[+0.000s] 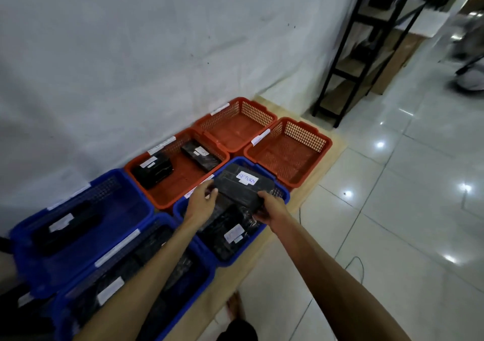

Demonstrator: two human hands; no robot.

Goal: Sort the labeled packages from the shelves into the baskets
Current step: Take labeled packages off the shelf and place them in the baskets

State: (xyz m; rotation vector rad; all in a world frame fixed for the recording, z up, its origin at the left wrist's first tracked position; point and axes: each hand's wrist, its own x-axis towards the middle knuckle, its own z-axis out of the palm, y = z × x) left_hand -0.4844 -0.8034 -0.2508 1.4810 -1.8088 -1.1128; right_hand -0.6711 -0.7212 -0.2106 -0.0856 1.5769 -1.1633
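Note:
A black wrapped package [235, 187] with a white label reading RETURN hangs over the far end of a blue basket [284, 192]. My left hand [201, 202] grips its left edge and my right hand [269, 208] grips its near right corner. Below it in the same basket lies another black labeled package [225, 232]. The orange basket [146, 194] to the left holds two black labeled packages [153, 169].
Two orange baskets [324, 144] stand further back without packages. Two more blue baskets [26, 249] with black packages sit at the near left. All rest on a wooden board [230, 278] along a white wall. A black shelf rack [348, 73] stands at the back right beside shiny floor tiles.

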